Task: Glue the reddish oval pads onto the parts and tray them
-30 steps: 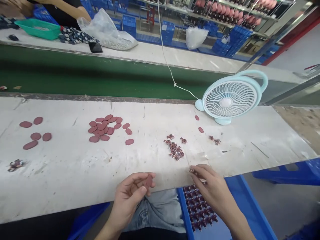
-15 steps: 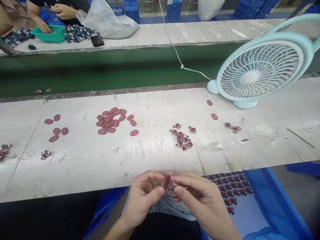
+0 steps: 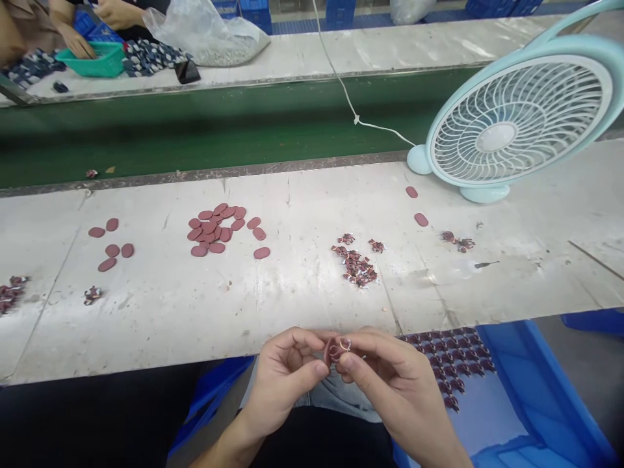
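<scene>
Near the bottom centre, my left hand [image 3: 290,377] pinches a dark red oval disc [image 3: 327,351] on its edge. My right hand [image 3: 385,377] grips a small dark red figure piece [image 3: 340,348] between thumb and fingers, and this piece touches the disc's face. On the white table [image 3: 292,292] lies a cluster of flat red ovals [image 3: 208,229], left of centre. A pile of small figure pieces [image 3: 359,270] rests beyond my right hand. Rows of dark red pieces [image 3: 455,361] stand in a blue bin [image 3: 541,390] at the lower right.
A light blue fan [image 3: 494,136] stands at the back right, its white cable [image 3: 377,127] crossing the green gap. Across it, a person's hand [image 3: 80,47] reaches into a green basket [image 3: 100,62] beside a plastic bag [image 3: 209,39]. More ovals [image 3: 112,250] lie left.
The figure piece has come against the disc, and the disc has turned slightly between my fingers. The view has shifted a little, so the table and fan appear higher.
</scene>
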### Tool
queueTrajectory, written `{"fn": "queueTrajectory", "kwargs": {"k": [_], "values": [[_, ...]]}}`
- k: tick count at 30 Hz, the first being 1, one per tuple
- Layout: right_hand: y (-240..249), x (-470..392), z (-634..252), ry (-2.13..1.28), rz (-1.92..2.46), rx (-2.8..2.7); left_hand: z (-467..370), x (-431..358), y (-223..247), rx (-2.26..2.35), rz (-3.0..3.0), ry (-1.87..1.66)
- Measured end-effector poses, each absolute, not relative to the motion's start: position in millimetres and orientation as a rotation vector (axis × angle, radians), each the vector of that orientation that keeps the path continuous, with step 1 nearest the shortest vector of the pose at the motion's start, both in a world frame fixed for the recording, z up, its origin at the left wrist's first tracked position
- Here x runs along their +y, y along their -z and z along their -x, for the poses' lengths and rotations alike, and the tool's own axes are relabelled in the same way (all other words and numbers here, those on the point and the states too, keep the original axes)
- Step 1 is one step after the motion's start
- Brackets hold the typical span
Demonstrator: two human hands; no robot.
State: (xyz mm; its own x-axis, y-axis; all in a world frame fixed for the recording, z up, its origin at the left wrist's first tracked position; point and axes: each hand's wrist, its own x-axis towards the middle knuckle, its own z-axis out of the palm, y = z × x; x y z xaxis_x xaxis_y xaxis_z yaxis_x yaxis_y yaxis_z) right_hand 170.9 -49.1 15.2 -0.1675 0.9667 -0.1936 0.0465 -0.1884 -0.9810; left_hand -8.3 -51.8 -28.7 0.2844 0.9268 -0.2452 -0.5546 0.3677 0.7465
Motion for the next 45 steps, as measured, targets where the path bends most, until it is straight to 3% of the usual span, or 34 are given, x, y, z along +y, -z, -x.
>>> {"fn": "queueTrajectory", "kwargs": {"k": [10, 30, 35, 45], "values": [[-15, -49, -171, -1.343, 1.312, -1.396, 7, -54, 28, 0.838, -0.644, -1.059], [-8, -46, -160, -1.5, 1.275, -1.066, -6, -57, 29, 0.868, -0.636, -1.155], [1, -52, -177, -1.436, 1.175, -0.963, 6, -41, 26, 1.188, -1.272, -1.08], [57, -113, -334, -0.665, 1.831, -0.733, 93, 80, 22, 1.692, -2.025, -0.685]]}}
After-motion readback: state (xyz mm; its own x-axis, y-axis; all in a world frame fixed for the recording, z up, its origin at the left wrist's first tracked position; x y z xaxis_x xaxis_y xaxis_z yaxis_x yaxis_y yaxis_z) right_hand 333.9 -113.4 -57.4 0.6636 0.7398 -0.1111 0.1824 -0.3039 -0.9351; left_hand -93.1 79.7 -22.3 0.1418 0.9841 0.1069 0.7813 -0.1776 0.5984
